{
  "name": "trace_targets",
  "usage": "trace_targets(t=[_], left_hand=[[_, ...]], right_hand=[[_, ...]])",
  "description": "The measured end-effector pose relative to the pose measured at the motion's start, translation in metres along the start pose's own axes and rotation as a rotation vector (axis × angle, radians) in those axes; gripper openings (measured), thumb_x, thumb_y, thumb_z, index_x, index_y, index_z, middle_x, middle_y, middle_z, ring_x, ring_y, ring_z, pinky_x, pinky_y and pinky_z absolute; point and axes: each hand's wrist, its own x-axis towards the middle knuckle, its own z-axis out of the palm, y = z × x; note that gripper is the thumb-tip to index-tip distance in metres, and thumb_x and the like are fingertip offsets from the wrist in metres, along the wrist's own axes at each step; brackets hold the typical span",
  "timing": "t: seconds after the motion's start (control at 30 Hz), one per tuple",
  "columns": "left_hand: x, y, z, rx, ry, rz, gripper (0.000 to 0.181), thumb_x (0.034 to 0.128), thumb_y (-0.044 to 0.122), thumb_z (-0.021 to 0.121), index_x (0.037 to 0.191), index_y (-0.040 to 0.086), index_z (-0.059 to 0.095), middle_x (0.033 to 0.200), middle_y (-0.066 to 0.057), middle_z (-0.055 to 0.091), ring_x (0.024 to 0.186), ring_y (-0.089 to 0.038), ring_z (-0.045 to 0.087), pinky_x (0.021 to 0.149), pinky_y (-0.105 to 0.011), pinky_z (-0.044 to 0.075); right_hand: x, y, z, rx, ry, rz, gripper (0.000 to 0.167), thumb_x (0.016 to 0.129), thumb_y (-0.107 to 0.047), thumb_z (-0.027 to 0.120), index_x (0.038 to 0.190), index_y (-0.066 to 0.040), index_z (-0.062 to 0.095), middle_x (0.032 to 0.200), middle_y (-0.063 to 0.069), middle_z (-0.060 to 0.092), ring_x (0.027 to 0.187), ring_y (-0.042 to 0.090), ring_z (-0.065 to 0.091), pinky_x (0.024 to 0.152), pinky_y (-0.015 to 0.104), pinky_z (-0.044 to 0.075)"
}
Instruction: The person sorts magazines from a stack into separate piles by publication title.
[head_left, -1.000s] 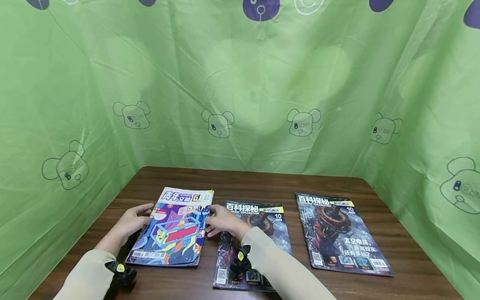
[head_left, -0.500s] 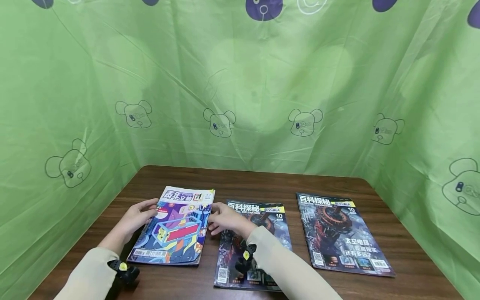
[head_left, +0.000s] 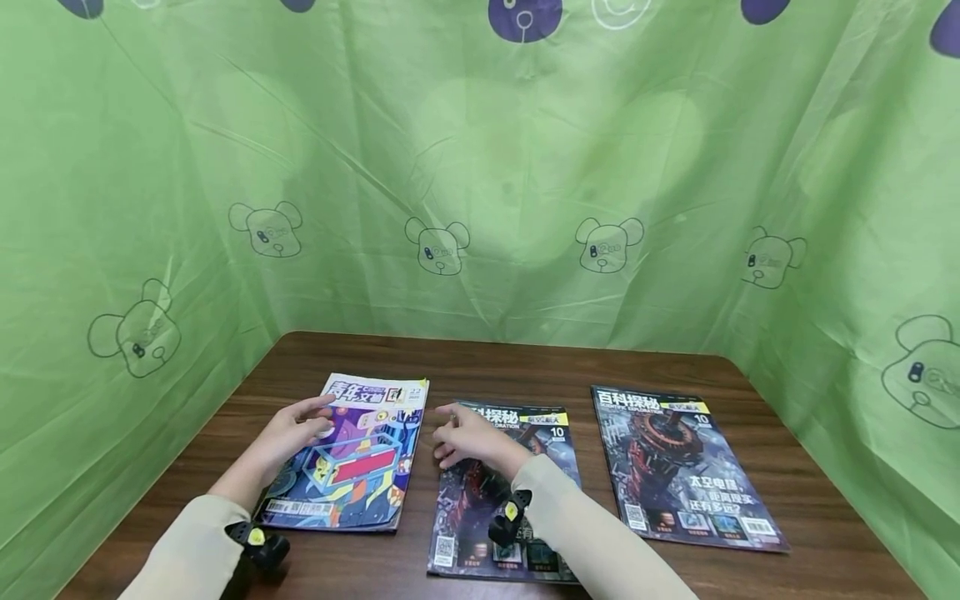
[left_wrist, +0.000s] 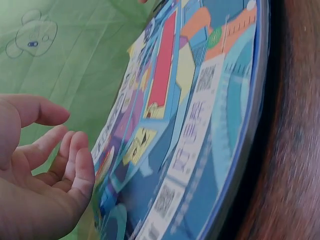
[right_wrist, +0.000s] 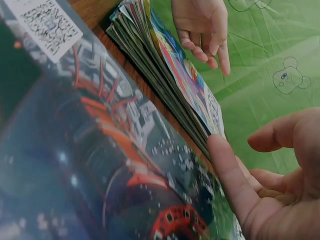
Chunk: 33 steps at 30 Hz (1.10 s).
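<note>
A stack of magazines with a colourful cover (head_left: 352, 467) lies at the left of the table. Over its upper left part hovers the left hand (head_left: 288, 433), fingers loosely bent and holding nothing; the left wrist view shows this hand (left_wrist: 45, 170) beside the cover (left_wrist: 150, 135). Above the left edge of the middle dark magazine (head_left: 480, 533) is the right hand (head_left: 476, 440), also holding nothing. In the right wrist view the right hand (right_wrist: 280, 175) has its fingers apart, near the stack's page edges (right_wrist: 160, 85); whether it touches the dark magazine (right_wrist: 125, 150) I cannot tell.
Another dark magazine (head_left: 682, 475) with the same cover lies at the right of the brown wooden table (head_left: 510, 362). A green curtain (head_left: 525, 167) with bear drawings surrounds the table's back and sides.
The left hand has moved right from the stack's left edge to over its cover. The right hand has drawn away from the stack's right edge, toward the middle magazine. The magazines keep their places.
</note>
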Motion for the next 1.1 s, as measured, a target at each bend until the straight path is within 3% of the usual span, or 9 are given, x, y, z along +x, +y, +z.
trace_targets(t=[0.17,0.43,0.67,0.8,1.1], left_hand=[[0.001,0.004,0.009,-0.025,-0.022,0.013,0.057,0.1013,0.018,0.055,0.152,-0.001,0.037,0.142,-0.027,0.049,0.124,-0.036,0.051,0.099,-0.05,0.05],[0.003,0.016,0.029,-0.08,-0.055,0.017,0.056,0.0982,0.014,0.059,0.15,0.002,0.042,0.136,-0.023,0.052,0.109,-0.03,0.059,0.087,-0.039,0.054],[0.004,0.027,0.048,-0.127,-0.1,0.036,0.055,0.0975,0.016,0.062,0.149,0.004,0.045,0.134,-0.022,0.054,0.11,-0.033,0.061,0.088,-0.043,0.057],[0.005,0.032,0.058,-0.125,-0.129,0.075,0.053,0.0978,0.012,0.06,0.147,0.002,0.047,0.133,-0.024,0.055,0.11,-0.033,0.061,0.091,-0.046,0.056],[0.007,0.039,0.079,-0.165,-0.194,0.099,0.051,0.0979,0.009,0.059,0.147,0.0,0.047,0.133,-0.025,0.056,0.113,-0.035,0.061,0.09,-0.045,0.056]], right_hand=[[-0.004,0.005,-0.007,-0.003,-0.007,-0.008,0.061,0.092,-0.001,0.056,0.148,0.01,0.033,0.105,0.027,0.06,0.075,0.024,0.067,0.066,0.037,0.062],[-0.012,0.009,-0.02,-0.044,-0.005,-0.015,0.056,0.095,-0.005,0.054,0.145,0.011,0.035,0.098,0.021,0.061,0.072,0.021,0.065,0.064,0.035,0.061],[-0.019,0.016,-0.031,-0.06,0.003,-0.006,0.058,0.09,-0.004,0.054,0.144,0.01,0.037,0.094,0.018,0.062,0.072,0.02,0.066,0.063,0.035,0.061],[-0.024,0.017,-0.037,-0.057,0.0,-0.004,0.058,0.092,-0.005,0.053,0.145,0.01,0.036,0.096,0.019,0.063,0.073,0.021,0.066,0.064,0.035,0.062],[-0.038,0.017,-0.051,-0.083,0.001,-0.006,0.053,0.097,-0.007,0.052,0.145,0.01,0.037,0.101,0.022,0.064,0.076,0.021,0.066,0.065,0.037,0.061]])
